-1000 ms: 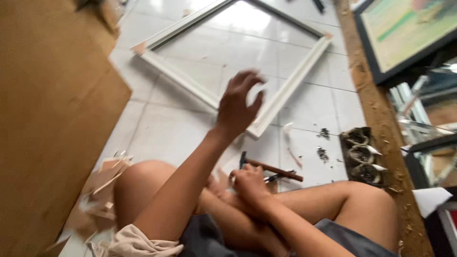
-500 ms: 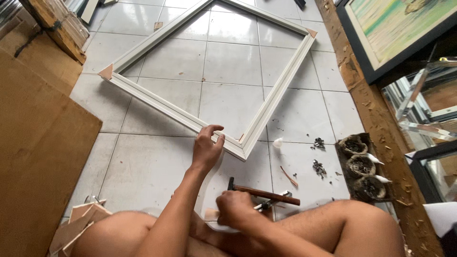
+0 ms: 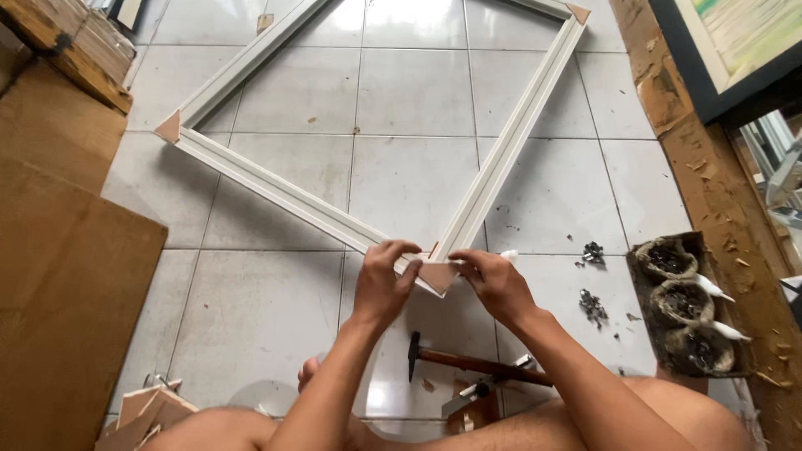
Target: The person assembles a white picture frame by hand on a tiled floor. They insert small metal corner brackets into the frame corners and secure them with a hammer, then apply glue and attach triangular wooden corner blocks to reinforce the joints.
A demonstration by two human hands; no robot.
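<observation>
1. The white frame (image 3: 292, 196) lies flat on the tiled floor (image 3: 267, 309), set diamond-wise, its near corner pointing toward the person.
2. The left hand (image 3: 380, 284) and right hand (image 3: 494, 284) both pinch that corner.
3. A hammer (image 3: 476, 364) lies crosswise just below.

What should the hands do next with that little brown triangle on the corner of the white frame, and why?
Probably press the triangle flat and square on the frame corner, then reach for the hammer. Both the left hand and right hand pinch that corner, the other corners already wear such triangles, and the hammer lies just below.
</observation>
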